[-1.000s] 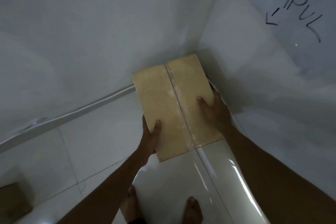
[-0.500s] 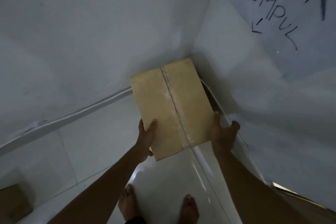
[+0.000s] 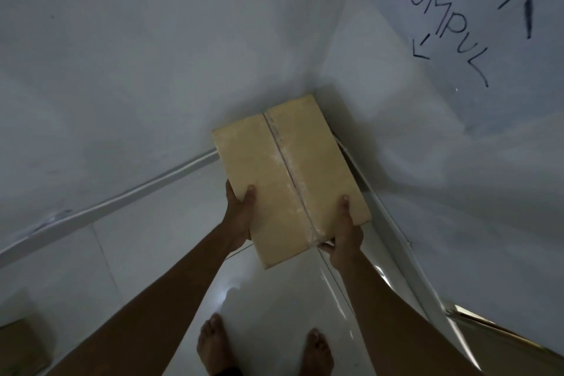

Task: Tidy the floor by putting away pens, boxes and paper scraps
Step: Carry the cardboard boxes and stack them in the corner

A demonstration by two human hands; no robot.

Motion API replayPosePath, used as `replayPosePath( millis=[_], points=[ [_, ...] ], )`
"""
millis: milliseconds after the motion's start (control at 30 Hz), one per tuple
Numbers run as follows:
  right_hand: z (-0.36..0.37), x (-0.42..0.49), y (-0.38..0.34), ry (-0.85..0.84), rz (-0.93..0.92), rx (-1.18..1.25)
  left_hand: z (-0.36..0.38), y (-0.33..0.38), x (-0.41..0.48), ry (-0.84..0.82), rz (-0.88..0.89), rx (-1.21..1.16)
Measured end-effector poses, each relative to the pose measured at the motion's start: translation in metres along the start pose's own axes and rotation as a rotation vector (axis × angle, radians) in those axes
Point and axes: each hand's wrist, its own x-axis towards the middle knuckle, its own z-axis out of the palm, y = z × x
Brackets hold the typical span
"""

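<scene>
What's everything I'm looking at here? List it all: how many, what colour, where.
cardboard box: one, tan, in the corner where the walls meet, near end held by both hands
second box: one, brown, cut off at the lower left edge
cardboard piece: one, tan, lower right by the wall
writing: "KUMPUL" with an arrow, black, right wall
wall strip: one, white, along the left wall's base
floor: glossy white tiles
feet: two, bare, bottom centre
left hand: grips the box's left edge
right hand: grips its near right corner
</scene>
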Motion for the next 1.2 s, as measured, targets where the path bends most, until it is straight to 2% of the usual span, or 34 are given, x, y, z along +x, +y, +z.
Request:
replayPosePath(
  millis=[567,1200],
  points=[
    [0.006,0.02,-0.055,-0.078,-0.069,-0.045,0.036,0.029,0.022,-0.051,-0.057,0.001],
    [0.01,0.02,-0.072,-0.096,-0.045,-0.083,0.044,0.037,0.029,0.014,-0.072,0.034]
  ],
)
